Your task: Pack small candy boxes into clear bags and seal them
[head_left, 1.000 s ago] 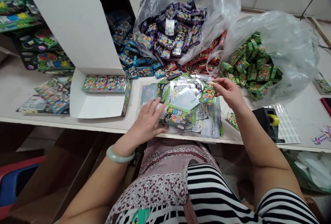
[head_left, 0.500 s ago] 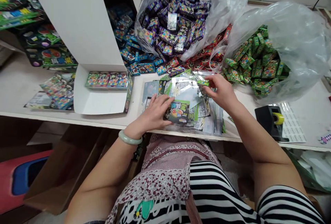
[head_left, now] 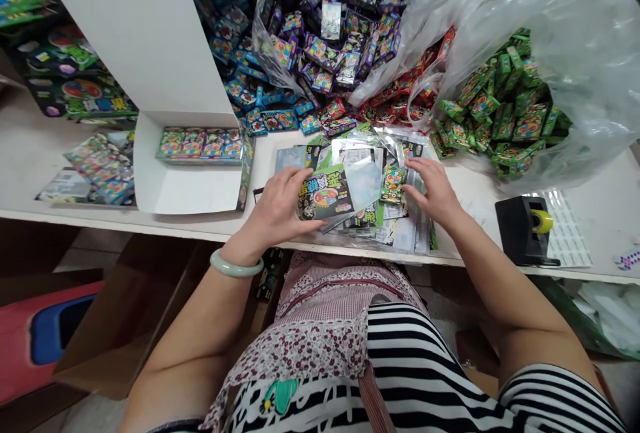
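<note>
Head view: your left hand (head_left: 277,210) is gripping the pouch (head_left: 325,194), your flat right hand (head_left: 434,191) resting on the green pack (head_left: 393,182); loading probably needs the pouch's mouth open.

Black-and-white striped top (head_left: 420,366), short-sleeved, under a floral apron (head_left: 315,353) with a pink checked panel; a pale green bangle (head_left: 236,265) rings the wrist behind the left hand (head_left: 280,210).

Bright even light; glare on plastic bags (head_left: 560,26); wide-angle bending at edges; slight blur.
</note>
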Action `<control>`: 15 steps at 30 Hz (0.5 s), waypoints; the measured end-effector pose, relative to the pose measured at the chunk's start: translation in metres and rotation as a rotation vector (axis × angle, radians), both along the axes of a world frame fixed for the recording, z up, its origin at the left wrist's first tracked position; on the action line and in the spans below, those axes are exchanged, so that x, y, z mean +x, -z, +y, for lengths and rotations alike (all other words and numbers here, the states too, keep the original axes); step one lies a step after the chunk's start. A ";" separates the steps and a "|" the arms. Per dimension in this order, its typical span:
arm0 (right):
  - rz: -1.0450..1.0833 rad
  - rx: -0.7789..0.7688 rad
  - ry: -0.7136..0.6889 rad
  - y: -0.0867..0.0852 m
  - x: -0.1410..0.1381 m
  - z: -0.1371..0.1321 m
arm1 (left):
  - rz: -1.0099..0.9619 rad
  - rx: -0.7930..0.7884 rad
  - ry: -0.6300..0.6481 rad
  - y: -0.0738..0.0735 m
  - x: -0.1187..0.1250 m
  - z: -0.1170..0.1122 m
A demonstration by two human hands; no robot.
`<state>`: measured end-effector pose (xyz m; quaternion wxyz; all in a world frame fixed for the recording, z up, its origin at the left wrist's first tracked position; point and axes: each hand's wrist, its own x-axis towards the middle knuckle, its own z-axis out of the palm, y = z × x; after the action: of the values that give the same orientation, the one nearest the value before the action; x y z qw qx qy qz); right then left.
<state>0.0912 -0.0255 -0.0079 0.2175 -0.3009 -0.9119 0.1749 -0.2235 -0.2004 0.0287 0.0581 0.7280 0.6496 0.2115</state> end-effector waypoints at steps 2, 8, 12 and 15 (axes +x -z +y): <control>-0.104 -0.053 0.007 0.003 -0.002 0.007 | 0.005 -0.011 0.017 0.002 0.004 0.001; -0.026 -0.023 0.002 0.005 0.000 -0.005 | -0.037 -0.056 0.083 0.009 0.009 0.001; 0.145 0.101 -0.082 -0.031 0.000 -0.026 | -0.042 -0.055 0.136 0.010 0.010 0.001; 0.097 0.138 -0.178 -0.054 -0.010 -0.040 | -0.052 -0.028 0.170 0.010 0.014 0.003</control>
<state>0.0813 -0.0657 0.0459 0.2652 -0.1942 -0.9333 0.1446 -0.2098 -0.1972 0.0191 0.1031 0.7737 0.5867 0.2155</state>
